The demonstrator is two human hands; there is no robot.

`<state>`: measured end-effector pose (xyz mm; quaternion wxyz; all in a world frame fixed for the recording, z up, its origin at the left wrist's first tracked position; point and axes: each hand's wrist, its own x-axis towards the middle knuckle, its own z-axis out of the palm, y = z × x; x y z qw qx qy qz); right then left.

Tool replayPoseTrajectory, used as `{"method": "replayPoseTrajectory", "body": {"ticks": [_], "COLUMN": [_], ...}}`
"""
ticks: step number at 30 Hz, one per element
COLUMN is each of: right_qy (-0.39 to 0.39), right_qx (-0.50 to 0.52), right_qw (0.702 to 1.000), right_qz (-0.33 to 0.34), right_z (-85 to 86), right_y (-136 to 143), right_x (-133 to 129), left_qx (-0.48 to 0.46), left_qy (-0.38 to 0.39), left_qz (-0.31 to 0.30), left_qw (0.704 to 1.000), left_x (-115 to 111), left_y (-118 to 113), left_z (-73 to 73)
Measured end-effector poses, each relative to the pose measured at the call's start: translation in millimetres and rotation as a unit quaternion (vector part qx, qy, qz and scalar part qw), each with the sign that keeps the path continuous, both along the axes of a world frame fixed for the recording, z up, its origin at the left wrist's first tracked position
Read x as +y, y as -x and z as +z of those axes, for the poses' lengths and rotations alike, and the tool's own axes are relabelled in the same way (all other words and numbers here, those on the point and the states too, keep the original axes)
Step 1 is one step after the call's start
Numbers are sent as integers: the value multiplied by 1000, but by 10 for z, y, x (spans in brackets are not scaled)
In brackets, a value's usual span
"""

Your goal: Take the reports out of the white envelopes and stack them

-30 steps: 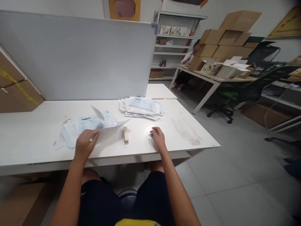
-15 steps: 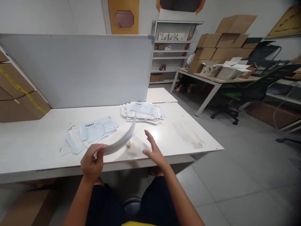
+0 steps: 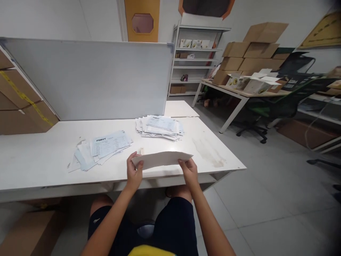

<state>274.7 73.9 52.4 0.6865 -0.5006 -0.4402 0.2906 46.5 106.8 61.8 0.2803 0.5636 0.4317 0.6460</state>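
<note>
The left hand (image 3: 135, 172) and the right hand (image 3: 188, 170) hold a thin, pale, slightly curved sheet of paper (image 3: 162, 160) between them at the near edge of the white rectangular tabletop (image 3: 53, 153). The left hand's fingers pinch its left end and the right hand's fingers pinch its right end, thumbs on the near side. Just beyond the sheet's left end, a small cream-coloured block (image 3: 142, 151) stands partly hidden. To the left on the tabletop lies a loose, fanned pile of white and pale blue printed papers (image 3: 109, 145). At the far side, right of that pile and apart from it, sits a thicker, uneven stack of similar printed sheets (image 3: 161, 124). Behind both, a large grey-white board with a thin frame (image 3: 93, 80) stands upright, with brown cardboard boxes bearing yellow tape (image 3: 23, 103) at its left.
</note>
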Motion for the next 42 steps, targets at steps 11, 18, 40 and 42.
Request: {"method": "replayPoseTrajectory", "body": {"ticks": [11, 18, 40, 42], "right_qy": [34, 43, 257, 263], "right_qx": [18, -14, 100, 97], "right_qw": [999, 998, 960, 960], "right_qz": [-1, 49, 39, 18], "right_z": [-211, -210, -596, -633], "right_y": [-19, -86, 26, 7], "right_x": [-34, 34, -724, -688], "left_qx": [47, 89, 89, 152], "left_qy": [94, 56, 146, 105], "left_qz": [-45, -26, 24, 39], "left_qw": [993, 994, 985, 982], "left_x": [-1, 24, -670, -599], "left_y": [-34, 147, 670, 661], "left_z": [-82, -54, -590, -530]}}
